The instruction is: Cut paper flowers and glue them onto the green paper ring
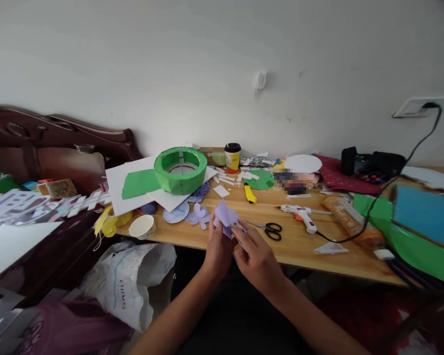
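The purple paper (222, 213) is up in front of the person, just over the near edge of the counter (296, 251), folded or curled to a point at its top. Both hands are on it: the left hand (219, 250) pinches it from the left and below, and the right hand (257, 254) has its fingers bent in at its right side. Whether those fingers grip anything besides the paper, I can't make out from here.

Just right of the hands lie the scissors (272, 230), black handles turned away from them. Just left are the purple cutouts (199, 215), then the disc (176, 212), and farther left the bowl (142, 227).

Beyond the hands, the cutter (249, 194) lies on the counter, with the lidded cup (233, 159) upright behind it. Beyond and to the left sits the green ring (181, 184). Well right of the hands is the glue gun (302, 216), its cord (372, 201) running up to the wall socket (414, 107).
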A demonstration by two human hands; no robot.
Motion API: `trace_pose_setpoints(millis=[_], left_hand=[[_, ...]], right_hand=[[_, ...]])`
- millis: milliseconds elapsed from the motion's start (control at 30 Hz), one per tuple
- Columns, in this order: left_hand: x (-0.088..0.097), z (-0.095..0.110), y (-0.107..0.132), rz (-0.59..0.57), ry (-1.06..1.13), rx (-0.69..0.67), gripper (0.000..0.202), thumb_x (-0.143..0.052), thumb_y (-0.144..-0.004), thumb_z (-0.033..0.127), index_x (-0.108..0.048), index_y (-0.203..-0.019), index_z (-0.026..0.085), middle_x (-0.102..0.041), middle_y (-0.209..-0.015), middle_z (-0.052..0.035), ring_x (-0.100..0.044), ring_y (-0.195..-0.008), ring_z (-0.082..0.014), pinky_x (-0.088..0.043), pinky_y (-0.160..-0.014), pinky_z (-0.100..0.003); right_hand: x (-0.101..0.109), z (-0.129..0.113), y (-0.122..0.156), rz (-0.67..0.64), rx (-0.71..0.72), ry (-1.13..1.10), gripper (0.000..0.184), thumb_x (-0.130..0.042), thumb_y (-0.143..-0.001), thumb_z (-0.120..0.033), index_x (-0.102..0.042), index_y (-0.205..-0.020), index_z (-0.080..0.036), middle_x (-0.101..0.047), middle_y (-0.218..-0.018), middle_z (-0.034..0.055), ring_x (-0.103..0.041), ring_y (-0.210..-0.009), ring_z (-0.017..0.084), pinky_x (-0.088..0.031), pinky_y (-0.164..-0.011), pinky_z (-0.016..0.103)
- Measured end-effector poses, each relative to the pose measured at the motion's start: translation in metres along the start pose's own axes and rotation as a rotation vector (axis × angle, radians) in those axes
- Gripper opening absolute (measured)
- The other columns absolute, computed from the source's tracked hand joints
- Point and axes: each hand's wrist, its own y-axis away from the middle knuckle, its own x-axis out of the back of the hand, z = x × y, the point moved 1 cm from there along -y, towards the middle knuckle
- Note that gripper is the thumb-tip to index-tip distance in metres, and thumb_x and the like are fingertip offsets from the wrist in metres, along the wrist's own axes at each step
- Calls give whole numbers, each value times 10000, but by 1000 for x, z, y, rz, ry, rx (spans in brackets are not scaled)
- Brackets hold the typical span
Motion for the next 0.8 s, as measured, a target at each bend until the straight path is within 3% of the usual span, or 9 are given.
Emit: trace_pose_setpoints(millis=[100,167,267,367,467,567,667,800], left_hand=[[-3,10,0,-4,81,-61,605,-628,-867,413,-351,-1401,347,-602,-1254,-63,-612,-1082,-202,-489,-912,-342],[-1,16,-3,-4,60,-47,603,-657,-850,369,-385,-1386,327,-636,-1181,-54,-637,-998,-180,-497,-895,-333],[8,30,-11,40,-60,-73,634,-699,-809,347,-425,-1379,292,-661,-987,-17,-648,-848,-140,-513,-853,-315],[16,52,-20,20,-268,-111,689,-697,-808,379,-401,-1418,256,-586,-701,47,-595,-620,-99,-524,-707,-266],[16,74,-25,-50,-460,-164,700,-695,-816,392,-405,-1436,244,-455,-530,87,-442,-451,-78,-411,-495,-195],[9,90,-27,-109,-534,-240,684,-707,-813,370,-432,-1428,245,-432,-507,76,-360,-434,-84,-314,-435,-199],[2,99,-29,-139,-588,-283,642,-689,-832,363,-448,-1417,256,-450,-528,60,-346,-446,-91,-278,-426,-205],[0,101,-32,-127,-613,-313,581,-660,-856,350,-475,-1401,275,-444,-527,57,-281,-423,-85,-223,-414,-212]], right_hand=[[-6,-3,1,-3,24,139,495,-442,-865,-46,-518,-1338,-171,-610,-1178,166,-455,-1314,295,-431,-1055,525],[-5,-5,1,-21,-2,186,450,-466,-888,-89,-529,-1328,-162,-610,-1183,169,-471,-1290,310,-402,-1063,554],[7,-5,-2,-62,-82,163,421,-569,-901,-271,-545,-1312,-182,-604,-1198,167,-486,-1252,354,-378,-1043,602],[23,2,-6,-49,-216,-69,587,-640,-857,-471,-489,-1361,-209,-541,-1315,165,-457,-1275,355,-371,-1058,579],[30,12,-14,-70,-382,-558,649,-507,-890,-617,-408,-1410,-241,-471,-1424,140,-423,-1332,309,-384,-1082,506],[25,14,-23,-29,-502,-831,526,-494,-914,-584,-477,-1330,-261,-526,-1365,115,-482,-1284,266,-421,-1059,435],[14,9,-29,25,-482,-693,391,-633,-869,-473,-590,-1193,-259,-527,-1297,101,-515,-1213,251,-463,-1006,403],[4,5,-35,43,-421,-483,378,-633,-862,-463,-642,-1171,-245,-533,-1140,101,-551,-1070,245,-526,-871,388]])
